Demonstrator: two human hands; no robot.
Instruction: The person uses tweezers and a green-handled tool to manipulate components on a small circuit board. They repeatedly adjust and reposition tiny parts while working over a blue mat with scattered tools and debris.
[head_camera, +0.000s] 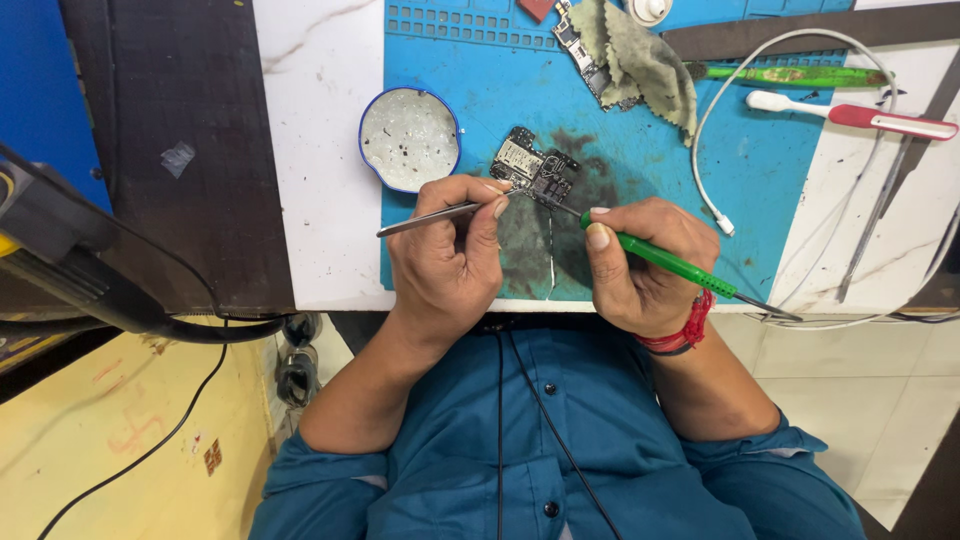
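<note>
Blue mat (760, 200): board (535, 172) centred, room right.

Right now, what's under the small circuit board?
The circuit board lies on the blue work mat, over a dark smudged patch. The mat directly beneath the board is covered.

Round tin (410, 138), crumpled cloth (640, 60), white cable (790, 45) (looped), red-handled brush (880, 120).
</note>
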